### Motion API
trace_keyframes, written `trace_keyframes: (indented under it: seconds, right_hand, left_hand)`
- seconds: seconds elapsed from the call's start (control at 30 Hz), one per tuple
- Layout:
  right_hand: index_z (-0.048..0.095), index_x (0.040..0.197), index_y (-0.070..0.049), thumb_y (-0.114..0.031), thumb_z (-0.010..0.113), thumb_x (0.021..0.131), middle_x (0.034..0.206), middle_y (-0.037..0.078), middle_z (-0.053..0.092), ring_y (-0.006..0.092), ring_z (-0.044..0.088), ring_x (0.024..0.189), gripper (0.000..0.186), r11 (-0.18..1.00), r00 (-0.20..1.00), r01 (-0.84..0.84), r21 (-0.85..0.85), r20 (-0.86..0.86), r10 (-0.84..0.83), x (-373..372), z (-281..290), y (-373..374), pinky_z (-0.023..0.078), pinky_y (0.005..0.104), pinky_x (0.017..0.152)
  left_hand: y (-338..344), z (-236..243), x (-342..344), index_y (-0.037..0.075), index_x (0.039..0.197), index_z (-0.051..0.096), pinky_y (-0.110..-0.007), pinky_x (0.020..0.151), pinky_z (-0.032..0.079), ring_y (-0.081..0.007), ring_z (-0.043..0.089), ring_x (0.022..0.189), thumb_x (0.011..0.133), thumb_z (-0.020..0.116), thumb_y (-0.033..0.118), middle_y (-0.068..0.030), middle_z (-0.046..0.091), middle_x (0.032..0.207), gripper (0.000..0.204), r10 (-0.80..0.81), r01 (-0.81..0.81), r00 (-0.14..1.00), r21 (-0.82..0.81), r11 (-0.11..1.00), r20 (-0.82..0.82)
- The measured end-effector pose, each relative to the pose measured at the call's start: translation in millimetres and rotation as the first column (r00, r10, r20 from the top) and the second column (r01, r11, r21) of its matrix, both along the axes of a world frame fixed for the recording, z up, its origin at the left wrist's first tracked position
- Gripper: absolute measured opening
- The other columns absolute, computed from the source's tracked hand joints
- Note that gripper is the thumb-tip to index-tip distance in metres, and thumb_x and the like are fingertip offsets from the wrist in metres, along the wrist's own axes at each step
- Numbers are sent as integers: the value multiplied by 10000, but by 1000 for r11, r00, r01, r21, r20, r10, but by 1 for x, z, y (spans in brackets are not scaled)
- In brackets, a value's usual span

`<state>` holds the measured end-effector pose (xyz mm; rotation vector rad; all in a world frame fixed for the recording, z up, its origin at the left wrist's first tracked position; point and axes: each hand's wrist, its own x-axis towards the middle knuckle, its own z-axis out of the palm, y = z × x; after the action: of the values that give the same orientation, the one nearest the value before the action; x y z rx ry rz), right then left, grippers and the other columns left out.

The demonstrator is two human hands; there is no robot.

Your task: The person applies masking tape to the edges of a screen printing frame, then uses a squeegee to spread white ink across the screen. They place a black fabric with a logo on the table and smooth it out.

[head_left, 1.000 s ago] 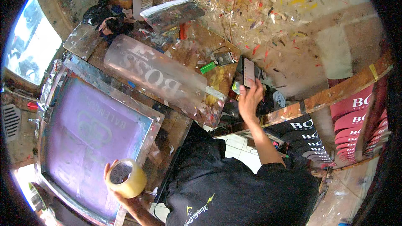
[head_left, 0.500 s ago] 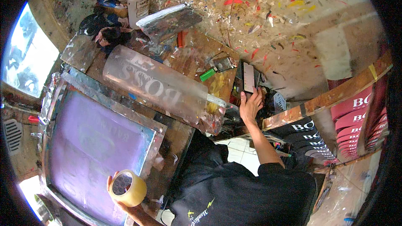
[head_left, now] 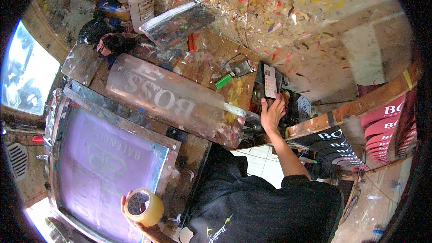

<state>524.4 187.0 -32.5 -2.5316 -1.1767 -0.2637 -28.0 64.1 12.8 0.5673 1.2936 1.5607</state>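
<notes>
My left hand (head_left: 127, 206) is wrapped round a wide roll of yellowish clear packing tape (head_left: 153, 210), above the lower right part of a screen-printing frame with purple mesh (head_left: 105, 153). My right hand (head_left: 273, 113) reaches to the far right end of the bench. There its fingers touch the lower end of a smartphone (head_left: 269, 81) with a lit screen, thumb held apart at the side. The phone appears to rest among dark clutter; what supports it is partly hidden.
A clear plastic sheet with pale lettering (head_left: 157, 94) covers the bench. Around it are a green lighter (head_left: 223, 81), a plastic bottle (head_left: 140, 4) and a paint-smeared board (head_left: 177, 24). At right, printed black (head_left: 330, 146) and maroon pieces (head_left: 382, 130) hang beyond a wooden rail (head_left: 351, 103).
The phone's screen shows different content. My right fingers have shifted slightly at its lower end. The tape roll in my left hand sits slightly further right, and the whole view has shifted a little.
</notes>
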Motion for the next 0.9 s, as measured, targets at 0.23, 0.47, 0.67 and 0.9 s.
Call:
trace_keyframes:
  seconds: [0.23, 0.47, 0.67, 0.9]
  right_hand:
    - [381, 1453, -55, -467, 581, 1010, 1475, 243, 395, 439, 381, 1367, 637, 1000, 1000, 11, 26, -14, -10, 0, 0, 0, 267, 595, 1098]
    - [381, 1402, -60, -478, 552, 1036, 1432, 195, 357, 418, 326, 1373, 581, 1000, 997, 25, -9, -69, -26, 6, -3, -2, 234, 595, 1088]
    - [398, 1387, -60, -486, 547, 1037, 1448, 191, 350, 412, 318, 1386, 572, 999, 998, 25, -28, -62, -27, 1, 2, -2, 227, 587, 1098]
    - [442, 1376, -37, -465, 589, 1012, 1450, 238, 401, 446, 381, 1351, 581, 1000, 1000, 7, 15, -21, -6, 0, 2, -2, 283, 592, 1073]
  left_hand:
    - [-2, 3, 0, -13, 1540, 353, -484, 1118, 418, -357, 484, 1358, 833, 643, 735, -243, 457, 1508, 1069, -7, 7, 1000, -13, 1000, -7]
    - [-3, 6, 0, -16, 1538, 356, -485, 1122, 413, -356, 477, 1364, 822, 661, 729, -239, 452, 1511, 1077, -17, 17, 1000, -20, 1000, -18]
    - [-1, 10, 1, -19, 1536, 358, -485, 1126, 409, -355, 472, 1369, 813, 677, 724, -237, 448, 1515, 1085, -31, 31, 999, -17, 999, -27]
    - [22, 23, 16, -22, 1534, 361, -486, 1130, 405, -353, 465, 1375, 802, 695, 718, -233, 443, 1518, 1093, -69, 69, 997, 0, 998, -36]
